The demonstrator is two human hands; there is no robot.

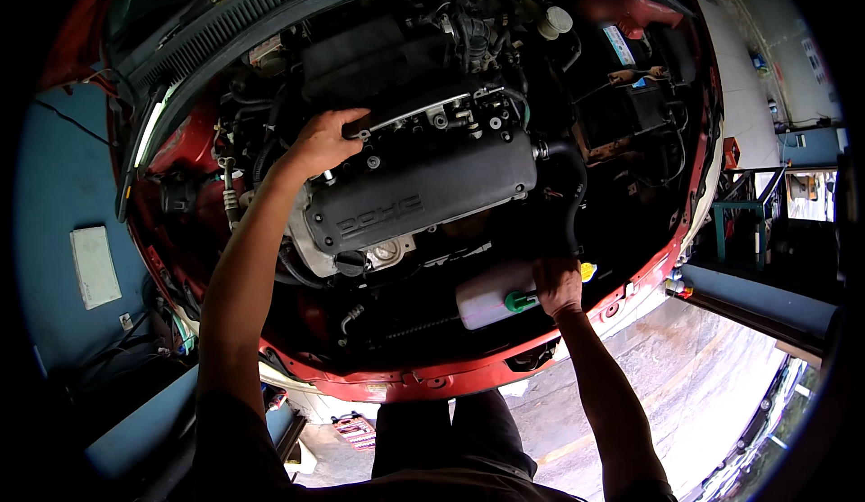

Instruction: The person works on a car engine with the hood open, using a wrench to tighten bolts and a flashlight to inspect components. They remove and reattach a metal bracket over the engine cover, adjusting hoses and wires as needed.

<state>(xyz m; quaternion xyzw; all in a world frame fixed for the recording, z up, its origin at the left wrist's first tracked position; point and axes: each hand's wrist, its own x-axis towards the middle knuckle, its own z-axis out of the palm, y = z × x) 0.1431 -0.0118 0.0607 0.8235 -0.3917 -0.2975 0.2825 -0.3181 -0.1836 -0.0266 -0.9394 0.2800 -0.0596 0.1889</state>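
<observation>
L hand (323,144) on engine cover (423,197) top-left, R hand (558,284) below-right

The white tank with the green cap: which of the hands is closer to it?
Right. The right hand sits beside the white tank, at its green cap. The left hand rests far off, atop the engine.

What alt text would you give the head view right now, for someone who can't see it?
A person leans over a red car's open engine bay, left hand on the far edge of the grey engine cover, right hand low at a black hose beside a white tank with a green cap. What either hand grips is not visible.
</observation>
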